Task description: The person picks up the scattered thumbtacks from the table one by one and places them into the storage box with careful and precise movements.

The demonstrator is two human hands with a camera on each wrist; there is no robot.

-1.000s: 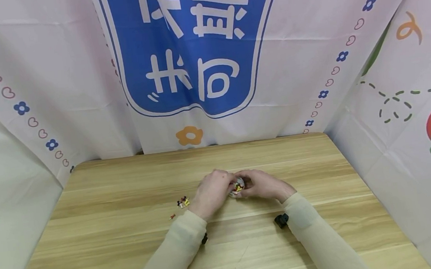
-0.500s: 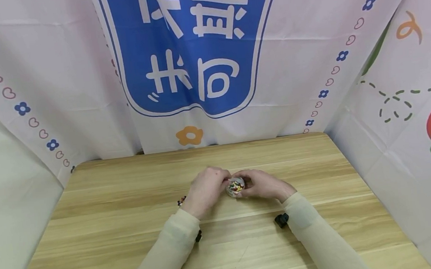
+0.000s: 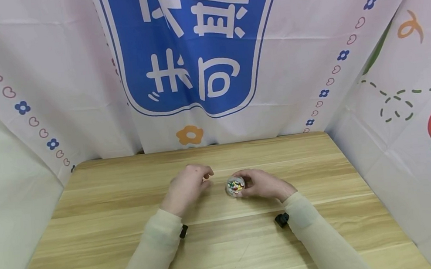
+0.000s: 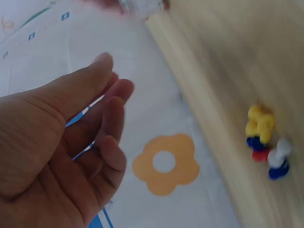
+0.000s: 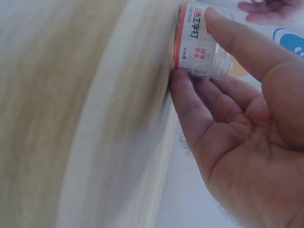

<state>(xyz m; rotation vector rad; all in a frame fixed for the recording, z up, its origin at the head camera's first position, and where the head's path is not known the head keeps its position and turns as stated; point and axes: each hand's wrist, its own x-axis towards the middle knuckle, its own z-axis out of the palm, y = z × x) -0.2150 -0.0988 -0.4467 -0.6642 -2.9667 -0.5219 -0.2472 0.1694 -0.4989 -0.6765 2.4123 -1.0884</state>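
Note:
My right hand (image 3: 262, 184) grips a small clear jar (image 5: 192, 45) with a red and white "push pins" label, thumb on one side and fingers on the other. The jar stands upright on the wooden table with its top uncovered. Colourful push pins (image 3: 236, 185) show inside it. Left of the jar, my left hand (image 3: 187, 189) is raised over the table, fingers loosely bent and nothing between thumb and fingertips. Below it, several yellow, blue, red and white push pins (image 4: 260, 124) lie in a loose cluster, seen in the left wrist view; in the head view the left hand hides them.
The wooden table (image 3: 103, 234) ends at the back against a white printed curtain (image 3: 93, 134). More white cloth (image 3: 389, 177) hangs along the right side. Black wrist devices sit at the left sleeve (image 3: 184, 231) and right sleeve (image 3: 282, 220).
My left hand has drawn back leftward from the jar's mouth, its fingers loosening, and now covers the loose push pins in the head view. The right hand and jar have stayed in place.

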